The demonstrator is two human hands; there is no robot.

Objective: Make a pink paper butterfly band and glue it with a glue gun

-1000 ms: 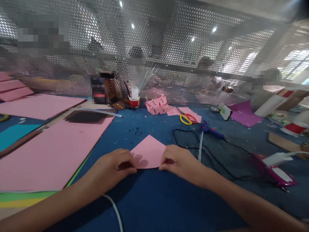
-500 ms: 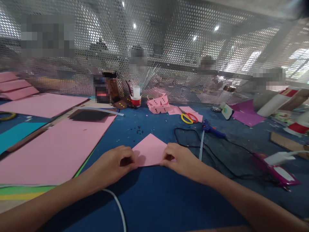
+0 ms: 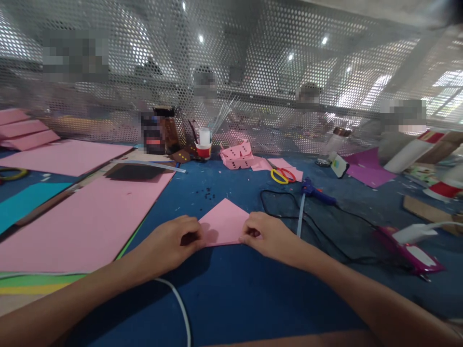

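A folded piece of pink paper [image 3: 224, 222], its peak pointing away from me, lies low over the blue table [image 3: 231, 294]. My left hand [image 3: 183, 239] pinches its left corner between thumb and fingers. At the opposite corner, my right hand [image 3: 261, 233] is closed on the paper in the same way. The near edge runs almost straight between the two hands. Both corners are hidden under my fingers. Small dark bits [image 3: 208, 193] lie scattered just beyond the paper.
Scissors [image 3: 280, 176] rest on pink scraps beside dotted pink paper strips [image 3: 237, 155]. Right of my hands are a blue glue gun [image 3: 316, 192], its black cord and a magenta power strip [image 3: 408, 253]. Large pink sheets [image 3: 94, 221] cover the left. A perforated metal screen [image 3: 253, 72] stands behind.
Both hands keep their hold on the paper's corners. The right fingers have curled in slightly, and the near edge looks a little straighter.
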